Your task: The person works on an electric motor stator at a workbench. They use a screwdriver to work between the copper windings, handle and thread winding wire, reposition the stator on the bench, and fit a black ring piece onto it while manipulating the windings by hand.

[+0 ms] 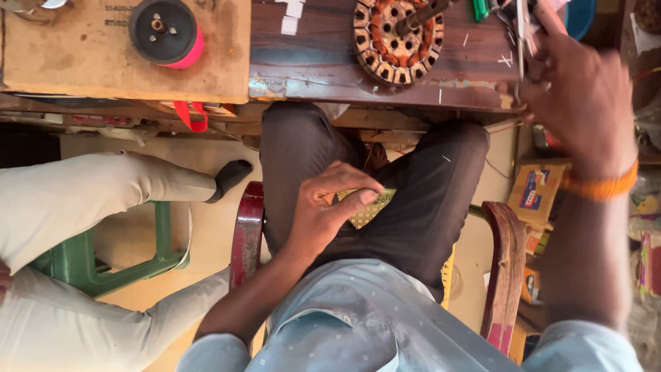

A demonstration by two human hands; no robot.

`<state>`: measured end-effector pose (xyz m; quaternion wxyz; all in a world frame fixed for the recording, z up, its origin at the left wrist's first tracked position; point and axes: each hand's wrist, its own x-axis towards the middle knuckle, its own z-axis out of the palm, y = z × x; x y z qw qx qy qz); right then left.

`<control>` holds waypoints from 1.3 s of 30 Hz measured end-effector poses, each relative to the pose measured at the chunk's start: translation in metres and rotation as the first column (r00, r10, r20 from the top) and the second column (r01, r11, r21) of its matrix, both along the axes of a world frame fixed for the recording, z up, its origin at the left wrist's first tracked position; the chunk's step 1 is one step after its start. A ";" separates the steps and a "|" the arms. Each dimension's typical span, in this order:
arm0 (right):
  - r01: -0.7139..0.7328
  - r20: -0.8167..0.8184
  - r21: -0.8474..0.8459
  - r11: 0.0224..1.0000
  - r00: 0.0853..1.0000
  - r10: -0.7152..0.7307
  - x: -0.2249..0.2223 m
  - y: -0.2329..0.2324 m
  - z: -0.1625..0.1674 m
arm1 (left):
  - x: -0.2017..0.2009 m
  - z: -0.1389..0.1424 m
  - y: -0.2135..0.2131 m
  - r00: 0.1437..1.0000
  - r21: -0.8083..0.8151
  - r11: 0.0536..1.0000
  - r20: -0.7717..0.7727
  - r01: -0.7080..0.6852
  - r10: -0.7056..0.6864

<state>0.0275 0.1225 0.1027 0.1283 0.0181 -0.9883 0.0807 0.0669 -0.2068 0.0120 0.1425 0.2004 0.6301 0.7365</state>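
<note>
Your left hand (330, 207) rests on your lap, fingers pinched together on a small yellow patterned card (368, 210). Your right hand (585, 103), at two o'clock from it, is closed on thin metal scissors (521, 34) at the wooden table's (317, 62) edge. A round slotted stator core (398, 38) lies on the table at twelve o'clock from the card, well apart.

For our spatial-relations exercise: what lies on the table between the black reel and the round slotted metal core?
In the head view, small white paper strips lie between black reel and metal core.
</note>
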 end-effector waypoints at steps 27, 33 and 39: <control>-0.295 -0.122 -0.781 0.551 0.937 0.328 0.110 -0.077 -0.106 | 0.024 -0.044 0.042 0.713 0.408 0.913 0.637 0.011 -0.294; -0.320 -0.292 -0.696 0.643 0.944 0.154 0.127 -0.074 -0.124 | 0.035 -0.047 0.062 0.644 0.432 0.901 0.698 -0.031 -0.312; -0.377 -0.418 -0.676 0.633 0.904 0.091 0.133 -0.060 -0.152 | 0.047 -0.049 0.086 0.540 0.472 0.881 0.750 -0.032 -0.382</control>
